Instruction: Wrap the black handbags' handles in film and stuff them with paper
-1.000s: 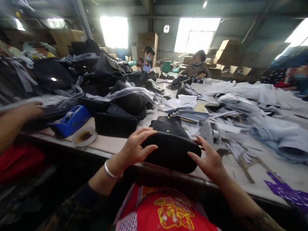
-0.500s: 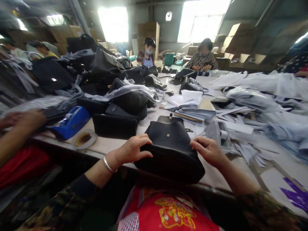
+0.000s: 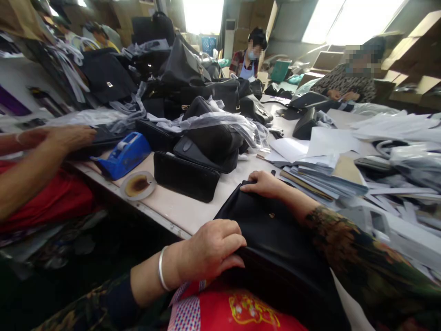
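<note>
A black leather handbag (image 3: 275, 243) lies tilted at the table's front edge, partly over my red apron (image 3: 220, 305). It has a small round gold-coloured stud on its face. My left hand (image 3: 217, 246), with a silver bangle at the wrist, pinches the bag's near left edge. Reaching across the bag, my right hand (image 3: 263, 183) grips its far upper corner with fingers and thumb. My right sleeve hides part of the bag's right side.
Left of the bag are a blue tape dispenser (image 3: 126, 154), a tape roll (image 3: 138, 185) and a black box-shaped item (image 3: 186, 177). Black bags (image 3: 210, 142) pile up behind. Paper sheets (image 3: 310, 170) lie to the right. A co-worker's hands (image 3: 69, 138) are at the left; two people sit across.
The bag has turned and come closer to my body. My right hand has gone from its right side to its far top corner. The view has swung left and down.
</note>
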Motion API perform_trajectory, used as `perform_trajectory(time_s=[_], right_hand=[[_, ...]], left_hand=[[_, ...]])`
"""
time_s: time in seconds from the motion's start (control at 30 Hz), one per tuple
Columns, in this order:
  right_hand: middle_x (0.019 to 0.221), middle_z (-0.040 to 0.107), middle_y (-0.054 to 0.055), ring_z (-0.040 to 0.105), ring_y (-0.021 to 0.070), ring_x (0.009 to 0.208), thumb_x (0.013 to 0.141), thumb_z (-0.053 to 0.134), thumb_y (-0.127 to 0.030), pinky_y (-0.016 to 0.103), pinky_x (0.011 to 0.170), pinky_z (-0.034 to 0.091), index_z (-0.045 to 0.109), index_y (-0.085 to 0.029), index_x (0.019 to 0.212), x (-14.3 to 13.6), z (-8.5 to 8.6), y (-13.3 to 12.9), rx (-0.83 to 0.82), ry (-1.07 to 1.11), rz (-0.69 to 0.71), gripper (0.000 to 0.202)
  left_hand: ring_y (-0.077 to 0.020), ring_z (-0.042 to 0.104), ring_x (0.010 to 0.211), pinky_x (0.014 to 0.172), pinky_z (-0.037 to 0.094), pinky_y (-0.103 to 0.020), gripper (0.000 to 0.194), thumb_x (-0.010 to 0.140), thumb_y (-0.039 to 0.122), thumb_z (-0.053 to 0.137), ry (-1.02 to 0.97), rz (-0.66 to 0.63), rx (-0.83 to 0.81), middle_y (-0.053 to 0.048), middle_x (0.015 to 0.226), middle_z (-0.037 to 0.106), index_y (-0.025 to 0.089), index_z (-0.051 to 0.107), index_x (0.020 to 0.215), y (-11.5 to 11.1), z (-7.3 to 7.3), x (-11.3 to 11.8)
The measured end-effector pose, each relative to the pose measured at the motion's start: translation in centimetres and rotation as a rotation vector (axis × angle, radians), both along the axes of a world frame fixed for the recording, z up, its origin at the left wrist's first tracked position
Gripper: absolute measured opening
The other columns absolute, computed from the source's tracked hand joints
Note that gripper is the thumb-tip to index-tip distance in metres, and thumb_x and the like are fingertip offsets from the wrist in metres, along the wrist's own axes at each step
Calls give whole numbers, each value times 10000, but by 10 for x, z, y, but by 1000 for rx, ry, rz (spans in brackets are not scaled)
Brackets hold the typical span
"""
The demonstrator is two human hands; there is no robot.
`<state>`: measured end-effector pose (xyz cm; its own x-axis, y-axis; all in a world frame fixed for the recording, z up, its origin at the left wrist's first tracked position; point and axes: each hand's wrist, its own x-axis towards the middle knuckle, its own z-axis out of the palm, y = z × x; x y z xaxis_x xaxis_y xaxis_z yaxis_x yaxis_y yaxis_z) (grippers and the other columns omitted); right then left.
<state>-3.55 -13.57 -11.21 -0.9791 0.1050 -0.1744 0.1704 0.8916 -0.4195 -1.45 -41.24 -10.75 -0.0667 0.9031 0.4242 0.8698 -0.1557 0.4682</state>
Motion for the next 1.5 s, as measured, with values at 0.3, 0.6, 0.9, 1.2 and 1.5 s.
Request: perform_trajectory(time_s=[0.3,0.6,0.9,1.2,1.5], right_hand=[[957,665,48,643,202,899,883,662,-288,337,839,488,661,-213,685,42,31,-1,-322,642,10,211],[861,658,50,636,209,814,942,591,-268,351,759,504,602,-226,710,54,36,-29,-194,766,-85,236],[866,684,63,658,215,828,949,571,-294,374,820,532,602,-234,704,30,18,-30,-106,811,-163,254],[1002,680,137,651,273,864,855,634,-522,458,847,527,678,-163,1064,109,-6,47,176,562,-613,417],[776,743,55,689,239,741,796,668,-420,309,618,515,740,-166,847,172,-25,24,-509,131,-828,268]], left_hand=[[-180,614,727,633,496,-294,310,883,472,690,-597,-84,44,-92,829,667,169,670,943,-15,4,-12],[-233,638,793,659,473,-319,649,715,749,682,-517,565,-239,-83,927,673,183,656,1033,47,-8,-57],[-229,634,664,565,397,-304,211,700,388,720,-616,446,-422,-62,728,689,194,678,772,77,-16,-58],[-176,615,541,537,481,-282,159,546,124,624,-1482,492,-477,-21,607,660,145,651,701,83,-52,-75],[-234,692,616,571,547,-319,292,564,160,676,-1431,484,-555,-40,695,722,140,691,854,104,-27,-74]])
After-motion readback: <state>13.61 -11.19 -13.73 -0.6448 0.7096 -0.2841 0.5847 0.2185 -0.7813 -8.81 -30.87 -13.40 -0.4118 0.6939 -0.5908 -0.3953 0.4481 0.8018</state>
